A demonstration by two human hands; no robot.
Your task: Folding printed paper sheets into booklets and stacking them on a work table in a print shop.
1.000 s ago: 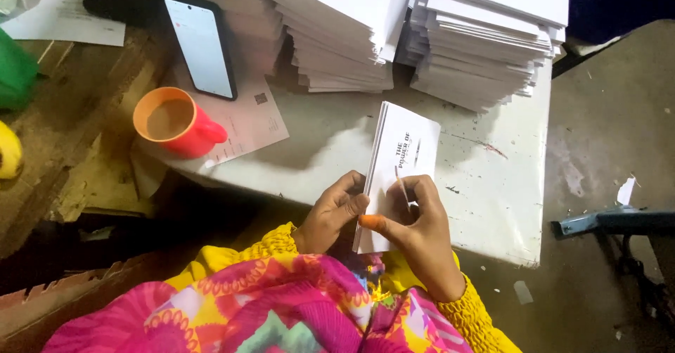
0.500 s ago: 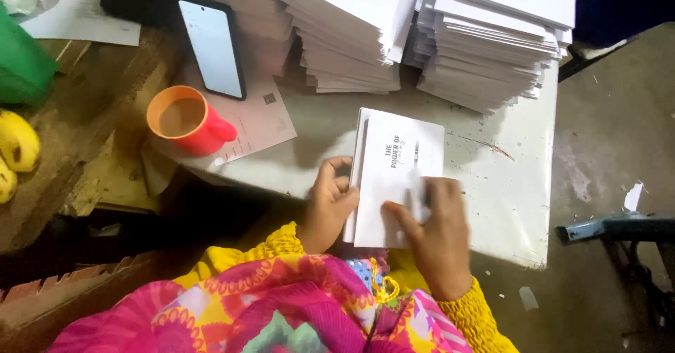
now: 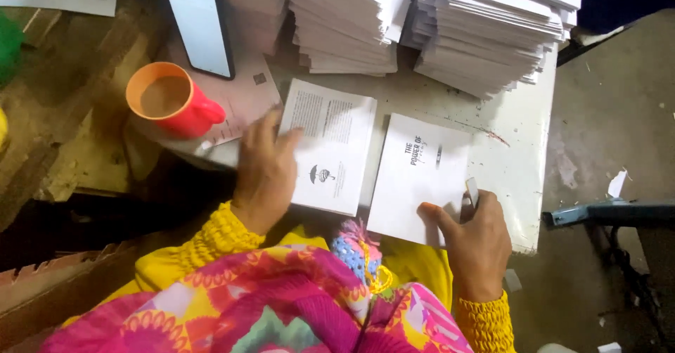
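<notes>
A white printed cover sheet lies opened flat on the white table [image 3: 524, 149], its left half [image 3: 330, 142] with text and a small emblem, its right half [image 3: 422, 177] with a short title. My left hand [image 3: 266, 174] presses flat on the left half's left edge, fingers spread. At the lower right corner of the right half, my right hand [image 3: 474, 237] holds down the sheet while gripping a small flat white tool [image 3: 472, 191] between thumb and fingers.
Tall stacks of white sheets [image 3: 450, 29] fill the back of the table. An orange cup [image 3: 172, 100] of milky drink and a phone [image 3: 197, 22] stand at the left on a pink card. The concrete floor [image 3: 612, 114] and a blue metal bar [image 3: 608, 214] lie to the right.
The folded booklet that both hands held upright has been opened and laid flat. My left hand moved left onto one half; my right hand stayed on the other.
</notes>
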